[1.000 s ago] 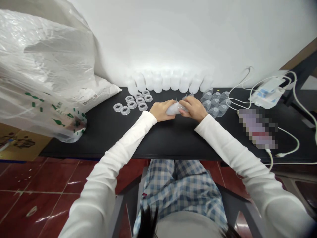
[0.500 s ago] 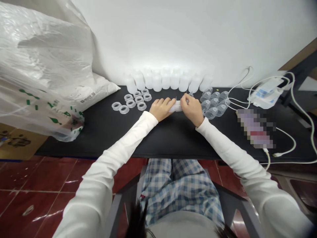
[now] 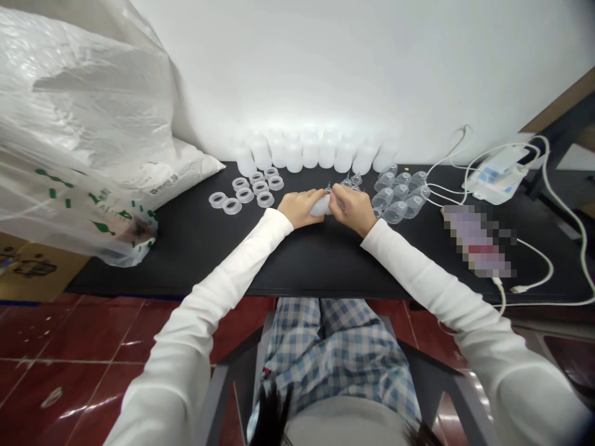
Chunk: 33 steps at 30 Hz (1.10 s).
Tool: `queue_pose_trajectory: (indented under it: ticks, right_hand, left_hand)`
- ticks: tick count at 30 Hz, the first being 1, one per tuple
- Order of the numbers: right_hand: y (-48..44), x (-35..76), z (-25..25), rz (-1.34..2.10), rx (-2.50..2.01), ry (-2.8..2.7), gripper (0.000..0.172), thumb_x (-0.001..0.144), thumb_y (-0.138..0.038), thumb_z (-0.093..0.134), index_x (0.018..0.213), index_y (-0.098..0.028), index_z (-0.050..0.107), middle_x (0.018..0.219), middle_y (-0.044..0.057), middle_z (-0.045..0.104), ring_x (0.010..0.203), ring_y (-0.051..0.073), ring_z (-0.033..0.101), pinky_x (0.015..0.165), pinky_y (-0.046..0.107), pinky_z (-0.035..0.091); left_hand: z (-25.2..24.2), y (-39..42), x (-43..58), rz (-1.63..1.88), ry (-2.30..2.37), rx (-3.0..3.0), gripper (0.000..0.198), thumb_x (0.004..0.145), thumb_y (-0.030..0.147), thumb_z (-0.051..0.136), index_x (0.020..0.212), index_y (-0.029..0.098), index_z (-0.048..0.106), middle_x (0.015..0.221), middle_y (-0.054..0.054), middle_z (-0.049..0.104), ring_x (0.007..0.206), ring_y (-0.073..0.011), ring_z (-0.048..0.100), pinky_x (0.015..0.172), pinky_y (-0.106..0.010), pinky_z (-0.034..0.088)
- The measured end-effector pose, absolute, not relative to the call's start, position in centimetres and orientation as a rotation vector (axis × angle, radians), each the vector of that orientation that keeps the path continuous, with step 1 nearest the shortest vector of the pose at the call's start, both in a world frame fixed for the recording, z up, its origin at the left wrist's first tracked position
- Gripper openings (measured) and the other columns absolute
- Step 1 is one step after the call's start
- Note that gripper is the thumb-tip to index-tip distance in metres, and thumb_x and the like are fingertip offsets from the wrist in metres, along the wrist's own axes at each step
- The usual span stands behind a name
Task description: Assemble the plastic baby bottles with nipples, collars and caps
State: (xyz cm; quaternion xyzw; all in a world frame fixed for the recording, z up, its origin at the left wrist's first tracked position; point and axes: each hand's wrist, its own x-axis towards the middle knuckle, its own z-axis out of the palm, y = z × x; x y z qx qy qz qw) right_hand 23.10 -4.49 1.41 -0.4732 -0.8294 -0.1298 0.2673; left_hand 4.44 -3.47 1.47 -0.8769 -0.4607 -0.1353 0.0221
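Note:
My left hand wraps around the body of a translucent plastic squeeze bottle, which lies tilted just above the black tabletop. My right hand grips the bottle's neck end, and its fingers hide most of that end. A thin pointed tip shows above my fingers, though I cannot tell how it joins the bottle. Several clear plastic nozzle caps stand close beyond my right hand, and several clear plastic rings lie beyond my left.
A row of several white plastic bottles stands along the wall at the table's back. A large plastic bag and white sack crowd the left. A white device, cables and a pixelated object lie right.
My hands have moved closer together and slightly left. The bottle has turned, with its pointed end now rising between my hands.

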Motion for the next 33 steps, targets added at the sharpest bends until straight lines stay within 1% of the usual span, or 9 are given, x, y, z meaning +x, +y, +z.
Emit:
queue_pose_trajectory:
  ticks: [3,6,9,13,18,22,26,30,33]
  right_hand:
    - [-5.7,21.4,1.6,-0.222,-1.620,-2.041,0.032,0.104,-0.029,0.034,0.104,-0.016,0.064,0.074,0.007,0.066,0.066,0.020,0.058,0.060,0.031,0.028]
    - [-5.7,21.2,1.8,-0.141,-1.758,-2.002,0.031,0.104,-0.026,0.035,0.100,-0.016,0.063,0.077,0.010,0.068,0.065,0.021,0.059,0.062,0.032,0.029]
    - [-5.2,21.8,1.8,-0.124,-1.707,-2.046,0.033,0.105,-0.027,0.032,0.099,-0.015,0.062,0.085,0.013,0.070,0.068,0.022,0.061,0.064,0.032,0.032]
    - [-4.8,23.0,1.8,-0.128,-1.539,-2.026,0.040,0.108,-0.041,0.028,0.106,-0.018,0.060,0.080,0.008,0.069,0.069,0.023,0.063,0.062,0.031,0.035]
    - [-3.6,25.2,1.6,-0.359,-1.124,-2.305,0.046,0.102,-0.051,0.035,0.108,-0.017,0.066,0.091,0.010,0.072,0.079,0.020,0.066,0.062,0.029,0.037]
    - [-3.3,25.2,1.3,-0.368,-1.248,-2.231,0.036,0.096,-0.044,0.042,0.092,-0.019,0.067,0.074,0.006,0.067,0.067,0.018,0.060,0.058,0.029,0.029]
    - [-4.3,23.7,2.1,-0.166,-1.433,-1.981,0.023,0.092,-0.036,0.044,0.088,-0.022,0.063,0.065,0.002,0.062,0.060,0.018,0.054,0.058,0.028,0.026]
    - [-5.1,23.1,3.1,0.076,-1.492,-1.840,0.025,0.097,-0.038,0.041,0.084,-0.023,0.057,0.070,0.001,0.065,0.059,0.018,0.055,0.060,0.028,0.032]
    - [-5.5,23.2,2.9,0.068,-1.485,-1.832,0.033,0.103,-0.046,0.037,0.095,-0.022,0.058,0.074,0.003,0.068,0.062,0.020,0.062,0.060,0.029,0.034]
  left_hand:
    - [0.9,-3.7,4.7,-0.389,-1.389,-2.663,0.055,0.086,0.037,0.072,0.136,0.018,0.062,0.122,-0.013,0.074,0.105,-0.0282,0.075,0.084,-0.035,0.055]
    - [0.6,-4.0,5.2,-0.378,-1.383,-2.593,0.053,0.088,0.038,0.068,0.137,0.018,0.063,0.119,-0.015,0.074,0.102,-0.0296,0.074,0.080,-0.036,0.053]
    - [0.6,-4.1,5.5,-0.375,-1.383,-2.569,0.050,0.090,0.039,0.065,0.136,0.020,0.063,0.119,-0.015,0.074,0.101,-0.0300,0.074,0.080,-0.037,0.053]
    - [0.9,-3.7,5.4,-0.534,-1.419,-2.556,0.048,0.090,0.043,0.065,0.131,0.019,0.065,0.114,-0.014,0.075,0.102,-0.0288,0.074,0.081,-0.036,0.054]
    - [0.5,-3.4,5.1,-0.661,-1.445,-2.598,0.052,0.086,0.037,0.069,0.135,0.022,0.063,0.120,-0.007,0.075,0.100,-0.0230,0.075,0.076,-0.030,0.055]
    - [0.4,-3.4,5.1,-0.570,-1.314,-2.572,0.062,0.092,0.038,0.061,0.152,0.025,0.052,0.114,-0.008,0.075,0.095,-0.0210,0.074,0.078,-0.029,0.055]
    - [0.8,-3.8,5.3,-0.452,-1.294,-2.481,0.064,0.096,0.048,0.057,0.157,0.027,0.048,0.113,-0.010,0.072,0.092,-0.0228,0.071,0.080,-0.033,0.055]
    - [1.3,-4.4,5.7,-0.419,-1.357,-2.464,0.063,0.098,0.049,0.053,0.158,0.031,0.046,0.118,-0.011,0.071,0.094,-0.0246,0.071,0.081,-0.035,0.055]
    - [1.7,-4.5,5.4,-0.480,-1.393,-2.492,0.059,0.098,0.049,0.052,0.154,0.030,0.050,0.119,-0.012,0.071,0.100,-0.0268,0.071,0.086,-0.037,0.055]
